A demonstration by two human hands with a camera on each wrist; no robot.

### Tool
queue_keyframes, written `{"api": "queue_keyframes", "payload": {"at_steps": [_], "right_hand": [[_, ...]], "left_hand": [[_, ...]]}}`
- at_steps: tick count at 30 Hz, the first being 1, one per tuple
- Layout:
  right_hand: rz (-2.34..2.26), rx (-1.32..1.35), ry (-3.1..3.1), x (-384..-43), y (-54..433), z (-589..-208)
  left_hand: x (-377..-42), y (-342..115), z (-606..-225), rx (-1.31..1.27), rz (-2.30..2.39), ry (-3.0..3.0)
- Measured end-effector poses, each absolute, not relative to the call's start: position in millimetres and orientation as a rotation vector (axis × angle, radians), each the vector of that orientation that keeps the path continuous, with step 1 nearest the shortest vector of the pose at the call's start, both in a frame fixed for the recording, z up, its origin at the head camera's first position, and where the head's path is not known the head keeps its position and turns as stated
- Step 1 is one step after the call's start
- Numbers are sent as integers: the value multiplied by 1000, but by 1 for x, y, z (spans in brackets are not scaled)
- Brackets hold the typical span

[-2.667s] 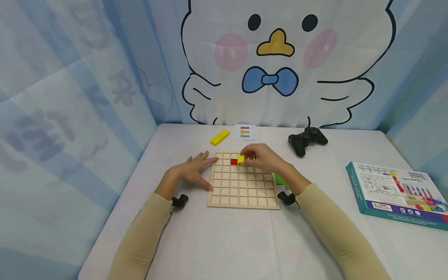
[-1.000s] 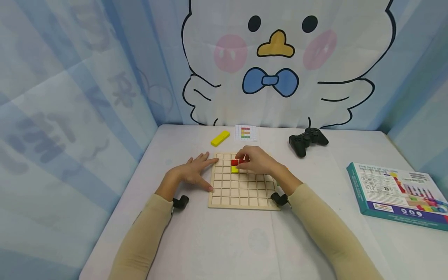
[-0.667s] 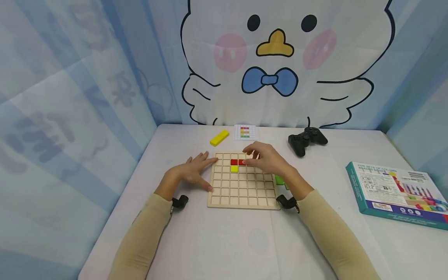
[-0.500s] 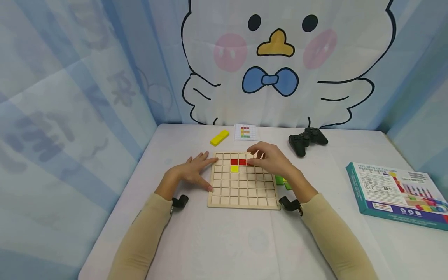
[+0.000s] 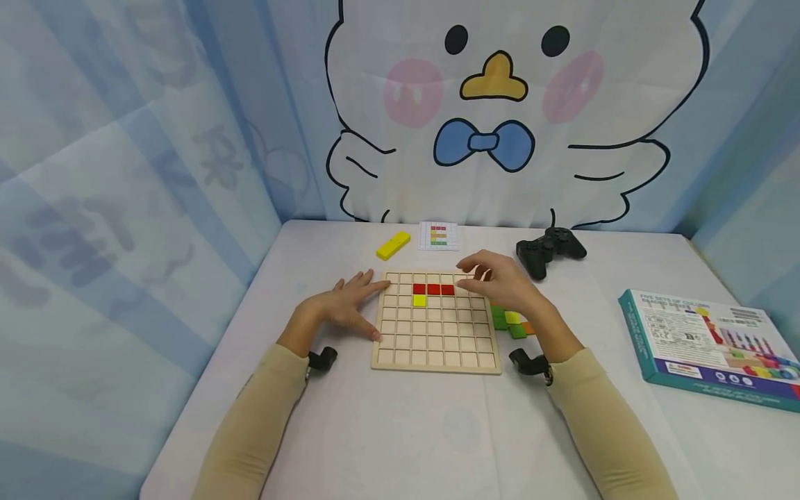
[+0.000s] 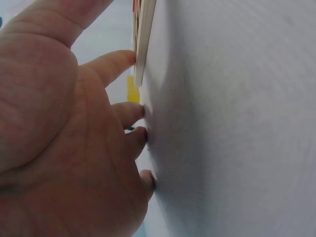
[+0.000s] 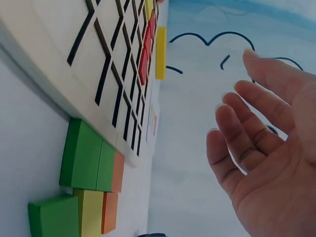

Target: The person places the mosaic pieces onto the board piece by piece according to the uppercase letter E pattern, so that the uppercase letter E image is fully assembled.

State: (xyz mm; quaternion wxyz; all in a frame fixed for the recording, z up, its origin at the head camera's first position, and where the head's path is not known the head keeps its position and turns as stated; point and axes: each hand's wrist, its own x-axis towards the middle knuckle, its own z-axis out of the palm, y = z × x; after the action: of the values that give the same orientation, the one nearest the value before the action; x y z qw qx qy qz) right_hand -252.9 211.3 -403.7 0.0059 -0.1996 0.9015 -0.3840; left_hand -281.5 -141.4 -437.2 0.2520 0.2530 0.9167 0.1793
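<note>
A square wooden grid board (image 5: 435,344) lies on the table. Three red blocks (image 5: 433,289) sit side by side in a row near its far edge, with one yellow block (image 5: 419,301) just below the leftmost. My left hand (image 5: 340,305) is spread on the tabletop, thumb and index finger touching the board's left edge; the left wrist view shows the index fingertip against the rim (image 6: 143,47). Over the board's far right part hovers my right hand (image 5: 503,281), fingers loosely bent. In the right wrist view, nothing lies between those fingers.
Green blocks (image 7: 81,153), yellow and orange ones cluster off the board's right side, partly behind the right forearm. A long yellow block (image 5: 393,246) and a patterned grid card (image 5: 439,236) lie beyond the board. A black game controller (image 5: 550,251) and a printed box (image 5: 712,347) are right.
The yellow block, earlier pinched in my right hand, now sits in a cell below the left red block. The right hand has drawn rightward, uncovering the red row. The left hand stays put.
</note>
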Motion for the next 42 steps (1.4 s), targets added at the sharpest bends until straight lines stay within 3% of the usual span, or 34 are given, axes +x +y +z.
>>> {"api": "queue_keyframes", "payload": {"at_steps": [26, 42], "right_hand": [[-946, -415, 2747, -266, 268, -420], [-936, -373, 2701, -267, 274, -433]], "left_hand": [[-283, -141, -442, 682, 477, 2508], [-283, -141, -440, 676, 489, 2501]]}}
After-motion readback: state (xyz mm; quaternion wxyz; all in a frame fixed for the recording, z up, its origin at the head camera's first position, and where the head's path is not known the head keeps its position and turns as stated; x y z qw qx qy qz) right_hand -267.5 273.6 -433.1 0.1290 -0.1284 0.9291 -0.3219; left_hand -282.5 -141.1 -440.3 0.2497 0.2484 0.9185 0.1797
